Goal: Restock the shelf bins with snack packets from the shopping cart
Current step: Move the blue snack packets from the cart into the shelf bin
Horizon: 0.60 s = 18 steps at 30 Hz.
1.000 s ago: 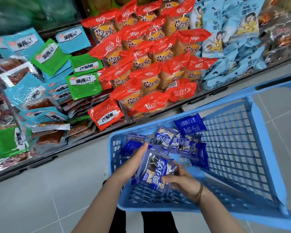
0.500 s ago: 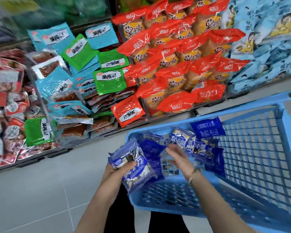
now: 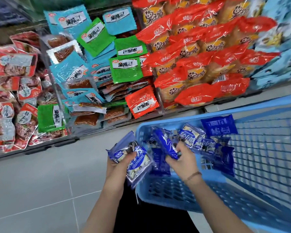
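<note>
My left hand point(image 3: 119, 163) grips a bunch of blue-and-white snack packets point(image 3: 136, 163) just outside the left rim of the blue shopping cart point(image 3: 267, 158). Inside the cart, my right hand point(image 3: 181, 158) grips another dark blue packet point(image 3: 165, 143) and has it raised off the pile. Several more blue packets point(image 3: 207, 143) lie against the cart's far left corner. The shelf bins point(image 3: 160, 113) stand beyond the cart, packed with snack packets.
The bins hold red-and-silver packets point(image 3: 15, 91) at left, teal and green packets point(image 3: 94, 52) in the middle, orange-red packets point(image 3: 200, 56) to the right, pale blue packets point(image 3: 275, 44) at far right. Grey floor tiles point(image 3: 40, 190) lie between me and the shelf.
My left hand has carried its bunch of packets out over the cart's left rim. My right hand has reached into the pile and closed on another blue packet. The view swung left.
</note>
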### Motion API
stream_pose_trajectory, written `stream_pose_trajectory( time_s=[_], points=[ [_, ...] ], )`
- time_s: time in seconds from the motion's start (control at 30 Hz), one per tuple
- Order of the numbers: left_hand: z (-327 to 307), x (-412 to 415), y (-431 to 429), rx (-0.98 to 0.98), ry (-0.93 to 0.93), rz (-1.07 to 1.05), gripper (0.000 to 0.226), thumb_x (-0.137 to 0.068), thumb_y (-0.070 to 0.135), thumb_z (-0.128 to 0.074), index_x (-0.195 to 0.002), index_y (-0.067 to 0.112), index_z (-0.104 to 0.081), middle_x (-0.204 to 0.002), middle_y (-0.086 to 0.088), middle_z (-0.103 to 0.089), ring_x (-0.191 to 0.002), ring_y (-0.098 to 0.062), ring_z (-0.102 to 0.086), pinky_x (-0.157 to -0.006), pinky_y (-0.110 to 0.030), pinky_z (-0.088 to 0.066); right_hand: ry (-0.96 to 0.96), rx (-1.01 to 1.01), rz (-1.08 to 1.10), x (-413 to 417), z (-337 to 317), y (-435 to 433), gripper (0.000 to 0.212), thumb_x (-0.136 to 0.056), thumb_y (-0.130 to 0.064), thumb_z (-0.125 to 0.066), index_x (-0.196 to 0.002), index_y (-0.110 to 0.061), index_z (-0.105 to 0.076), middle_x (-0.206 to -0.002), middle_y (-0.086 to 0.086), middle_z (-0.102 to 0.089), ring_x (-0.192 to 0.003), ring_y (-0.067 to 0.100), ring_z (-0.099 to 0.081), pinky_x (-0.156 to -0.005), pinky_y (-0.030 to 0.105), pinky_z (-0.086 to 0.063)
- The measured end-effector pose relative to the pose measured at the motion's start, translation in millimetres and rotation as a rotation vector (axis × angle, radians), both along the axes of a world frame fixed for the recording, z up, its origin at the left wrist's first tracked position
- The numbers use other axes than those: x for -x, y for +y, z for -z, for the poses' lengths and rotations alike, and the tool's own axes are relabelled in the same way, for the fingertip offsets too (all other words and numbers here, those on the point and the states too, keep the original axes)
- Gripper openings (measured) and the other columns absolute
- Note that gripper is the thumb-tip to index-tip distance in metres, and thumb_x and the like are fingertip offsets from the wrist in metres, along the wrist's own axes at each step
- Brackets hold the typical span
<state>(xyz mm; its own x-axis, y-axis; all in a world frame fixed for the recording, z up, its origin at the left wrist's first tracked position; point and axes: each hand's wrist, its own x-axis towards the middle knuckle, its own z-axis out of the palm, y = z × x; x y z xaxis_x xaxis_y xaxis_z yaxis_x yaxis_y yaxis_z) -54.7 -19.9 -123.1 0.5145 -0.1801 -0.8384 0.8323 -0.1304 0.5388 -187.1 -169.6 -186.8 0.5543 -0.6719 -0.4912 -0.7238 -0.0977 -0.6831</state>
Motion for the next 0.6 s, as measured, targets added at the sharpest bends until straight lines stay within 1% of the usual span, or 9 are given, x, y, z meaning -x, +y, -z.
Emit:
stream_pose_trajectory(
  time_s=[0.1,0.13,0.2,0.27,0.33,0.4,0.47,0.53,0.6],
  points=[
    [1.1,10.0,-13.1,-0.086,-0.085,0.001,0.052,-0.077,0.005,-0.074,-0.124,0.015,-0.053,-0.105,-0.014,-0.071,-0.082,-0.025,-0.072,-0.071,-0.036,-0.059,-0.187,0.222,0.038,7.7,-44.2,18.7,0.039,-0.063,-0.016,-0.068,-0.079,-0.04,-0.041,-0.083,-0.007,-0.06,-0.072,0.006,-0.052,-0.067,0.009,-0.04],
    [-0.4,13.9,-17.1,-0.101,-0.105,0.031,0.054,-0.075,0.015,-0.076,-0.122,0.018,-0.052,-0.098,-0.013,-0.071,-0.073,-0.024,-0.07,-0.066,-0.037,-0.057,-0.227,0.289,-0.025,6.6,-56.8,23.9,0.041,-0.063,-0.013,-0.066,-0.087,-0.037,-0.045,-0.094,-0.006,-0.061,-0.082,0.004,-0.053,-0.074,0.007,-0.039],
    [-5.6,20.1,-24.3,-0.138,-0.124,0.114,0.06,-0.068,0.04,-0.069,-0.122,0.02,-0.051,-0.079,-0.016,-0.065,-0.051,-0.025,-0.057,-0.045,-0.031,-0.044,-0.278,0.414,-0.209,3.9,-72.2,32.1,0.047,-0.064,-0.008,-0.063,-0.106,-0.026,-0.049,-0.11,-0.003,-0.056,-0.103,0.009,-0.051,-0.09,0.015,-0.039],
    [-8.8,22.7,-29.0,-0.129,-0.125,0.151,0.067,-0.068,0.05,-0.062,-0.124,0.015,-0.052,-0.079,-0.025,-0.062,-0.052,-0.026,-0.052,-0.043,-0.028,-0.039,-0.334,0.43,-0.296,4.1,-80.5,36.3,0.046,-0.069,-0.012,-0.06,-0.113,-0.021,-0.05,-0.119,-0.004,-0.048,-0.113,0.012,-0.047,-0.098,0.022,-0.038],
    [-10.0,22.7,-29.0,-0.086,-0.07,0.089,0.058,-0.079,0.035,-0.067,-0.127,0.006,-0.052,-0.085,-0.027,-0.064,-0.06,-0.027,-0.059,-0.049,-0.03,-0.045,-0.383,0.328,-0.319,8.0,-84.4,36.2,0.041,-0.072,-0.022,-0.06,-0.112,-0.021,-0.053,-0.13,-0.005,-0.042,-0.123,0.009,-0.041,-0.103,0.023,-0.034],
    [-13.0,21.6,-26.9,-0.043,-0.032,0.053,0.044,-0.089,0.013,-0.063,-0.128,-0.002,-0.049,-0.074,-0.022,-0.062,-0.053,-0.019,-0.061,-0.044,-0.026,-0.048,-0.412,0.145,-0.281,10.6,-88.2,32.3,0.027,-0.076,-0.028,-0.062,-0.102,-0.021,-0.06,-0.142,-0.001,-0.036,-0.134,0.009,-0.032,-0.107,0.019,-0.027],
    [-14.6,18.8,-26.8,0.016,-0.025,0.111,0.048,-0.084,0.009,-0.068,-0.127,-0.001,-0.051,-0.084,-0.022,-0.065,-0.063,-0.021,-0.066,-0.055,-0.032,-0.056,-0.413,-0.034,-0.178,10.1,-90.3,26.5,0.007,-0.08,-0.024,-0.064,-0.087,-0.023,-0.06,-0.143,-0.001,-0.037,-0.136,0.005,-0.03,-0.103,0.012,-0.028],
    [-19.1,17.6,-29.8,0.088,-0.005,0.196,0.06,-0.068,0.013,-0.077,-0.125,0.006,-0.057,-0.105,-0.023,-0.069,-0.088,-0.032,-0.068,-0.074,-0.039,-0.058,-0.391,-0.164,-0.08,10.7,-89.4,21.0,0.018,-0.081,-0.015,-0.067,-0.087,-0.026,-0.054,-0.133,-0.011,-0.046,-0.126,-0.003,-0.041,-0.096,0.012,-0.034],
    [-22.6,17.9,-31.7,0.11,0.027,0.226,0.06,-0.065,0.012,-0.075,-0.123,0.01,-0.059,-0.108,-0.019,-0.07,-0.095,-0.032,-0.068,-0.07,-0.034,-0.059,-0.394,-0.297,0.033,12.0,-89.6,18.2,0.029,-0.079,-0.011,-0.071,-0.096,-0.026,-0.053,-0.11,-0.019,-0.059,-0.104,-0.006,-0.055,-0.085,0.011,-0.041]
  ],
)
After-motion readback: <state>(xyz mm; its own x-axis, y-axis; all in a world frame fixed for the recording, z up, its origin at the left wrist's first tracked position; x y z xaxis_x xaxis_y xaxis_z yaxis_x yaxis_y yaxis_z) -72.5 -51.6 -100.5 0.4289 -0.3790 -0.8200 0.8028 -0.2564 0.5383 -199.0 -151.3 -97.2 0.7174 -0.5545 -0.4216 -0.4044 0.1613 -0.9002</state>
